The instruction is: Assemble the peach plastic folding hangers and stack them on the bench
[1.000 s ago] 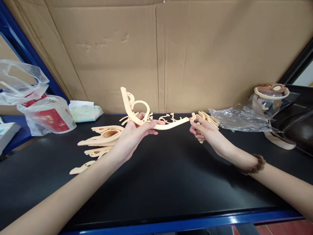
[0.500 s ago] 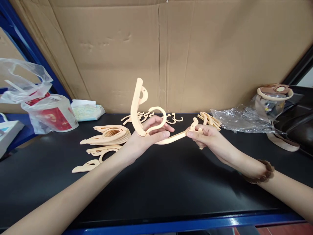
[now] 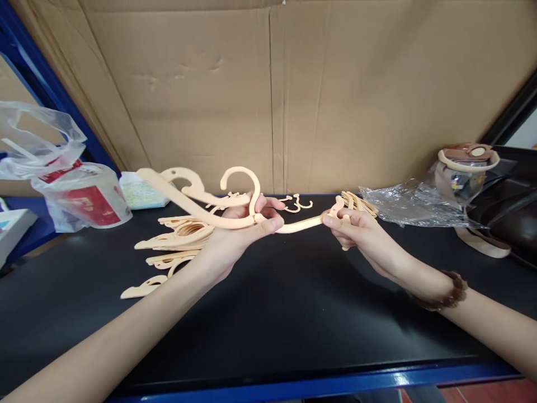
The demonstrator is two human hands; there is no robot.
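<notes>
Hanger (image 3: 235, 223), stacked hangers (image 3: 172, 243) plain pale peach; desk (image 3: 272, 313) black, blue edge (image 3: 293, 384); cardboard (image 3: 188, 84) tan; bracelet (image 3: 457, 291) brown; bagged tub (image 3: 90, 204) whitish, red patch.

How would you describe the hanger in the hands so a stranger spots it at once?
Find the black tabletop in front of the cardboard. Above it, the left hand grips a cream hanger near its centre while the right hand pinches one end. Unlike the stacked hangers to the left, it is held in the air, spread open with its hook upright.
</notes>
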